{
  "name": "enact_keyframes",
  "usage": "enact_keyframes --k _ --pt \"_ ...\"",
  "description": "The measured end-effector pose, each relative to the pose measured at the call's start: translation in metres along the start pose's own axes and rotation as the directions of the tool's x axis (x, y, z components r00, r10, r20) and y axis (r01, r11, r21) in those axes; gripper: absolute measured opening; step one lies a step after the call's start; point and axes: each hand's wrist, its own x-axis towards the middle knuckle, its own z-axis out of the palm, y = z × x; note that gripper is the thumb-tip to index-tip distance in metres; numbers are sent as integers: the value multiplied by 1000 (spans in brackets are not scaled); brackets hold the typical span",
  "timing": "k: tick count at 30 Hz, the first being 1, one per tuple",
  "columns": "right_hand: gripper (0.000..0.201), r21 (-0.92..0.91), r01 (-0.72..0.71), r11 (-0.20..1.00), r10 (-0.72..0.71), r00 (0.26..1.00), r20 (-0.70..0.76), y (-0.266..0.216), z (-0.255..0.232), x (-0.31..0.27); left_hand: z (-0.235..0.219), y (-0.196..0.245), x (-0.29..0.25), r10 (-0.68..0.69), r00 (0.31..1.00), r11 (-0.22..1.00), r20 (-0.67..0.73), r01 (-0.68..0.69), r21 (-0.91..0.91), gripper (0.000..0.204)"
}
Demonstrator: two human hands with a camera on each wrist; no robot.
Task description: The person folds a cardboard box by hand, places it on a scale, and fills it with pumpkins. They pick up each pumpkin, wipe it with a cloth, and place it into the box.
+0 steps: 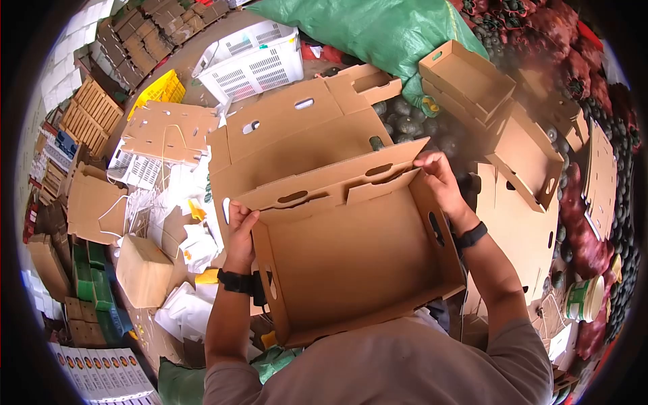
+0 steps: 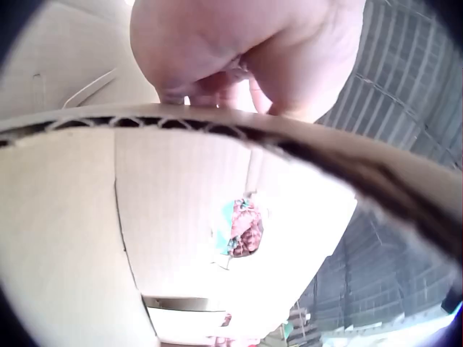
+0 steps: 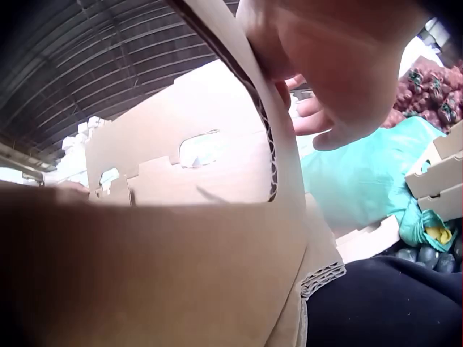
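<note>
A brown cardboard tray box (image 1: 358,263) is held in front of the person's body in the head view, its far wall a raised flap (image 1: 337,177) with hand slots. My left hand (image 1: 240,233) pinches the far left corner, and my right hand (image 1: 442,183) grips the far right corner. In the left wrist view the left hand (image 2: 246,50) bends over a corrugated edge (image 2: 173,121), its fingertips partly hidden behind it. Close to the right wrist camera, the right hand (image 3: 340,69) has its fingers behind the box wall (image 3: 289,188).
Flat cardboard sheets (image 1: 290,128) lie just beyond the box. Finished trays (image 1: 472,74) are stacked at the right by a green bag (image 1: 371,30) and dark round produce (image 1: 408,125). White crates (image 1: 253,64), paper scraps (image 1: 185,310) and a cardboard block (image 1: 143,270) stand left.
</note>
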Motion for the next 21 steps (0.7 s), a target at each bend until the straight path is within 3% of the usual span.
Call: enact_keyframes --k 2,3,5,6,7,9,10,11,12,13,14,16,17,18,19,21 --pt "39 -172 -16 985 -21 976 -216 -24 30 2 8 1 -7 15 1000 989 -19 -12 147 24" --pt "38 -133 -45 990 19 982 -189 -27 31 2 9 2 -8 29 999 976 -23 -23 218 26" --pt "40 -60 -106 993 98 987 -128 -31 31 1 -7 -1 -11 -35 997 988 74 23 153 23" --pt "49 440 -218 871 214 975 61 -24 21 1 -11 -1 -13 -23 989 995 143 9 98 22" --pt "61 467 -170 868 93 978 184 -13 8 4 -15 -2 -14 -9 978 999 209 0 42 21" --pt "52 467 -162 869 18 955 297 5 -2 3 -34 -15 -6 -23 958 997 285 3 72 29" --pt "35 -304 -19 952 103 959 263 -17 5 6 -32 -12 -6 -60 942 972 331 -21 234 35" --pt "25 -459 117 880 27 955 295 -36 18 8 -29 -9 -6 -96 922 920 376 -62 387 41" --pt "33 -579 218 786 38 917 396 -41 20 16 -8 13 -4 -175 896 754 408 -144 640 48" --pt "43 -669 326 669 65 870 489 -44 21 26 7 27 0 -262 871 516 416 -238 823 56" --pt "49 -731 290 618 205 838 506 -55 28 36 12 31 6 -340 850 511 402 -192 838 76" --pt "64 -837 250 487 470 733 492 -77 47 56 30 41 26 -507 738 395 445 -260 881 77" --pt "68 -844 286 453 513 691 509 -75 53 60 35 44 35 -587 673 338 450 -301 892 78" --pt "72 -848 322 421 555 648 521 -72 58 63 32 37 45 -569 636 313 522 -419 852 76" --pt "76 -849 359 387 596 605 528 -73 65 65 37 36 51 -638 599 174 484 -500 849 72" --pt "75 -856 437 278 606 612 509 -69 78 58 55 30 57 -751 546 -97 370 -646 757 66"
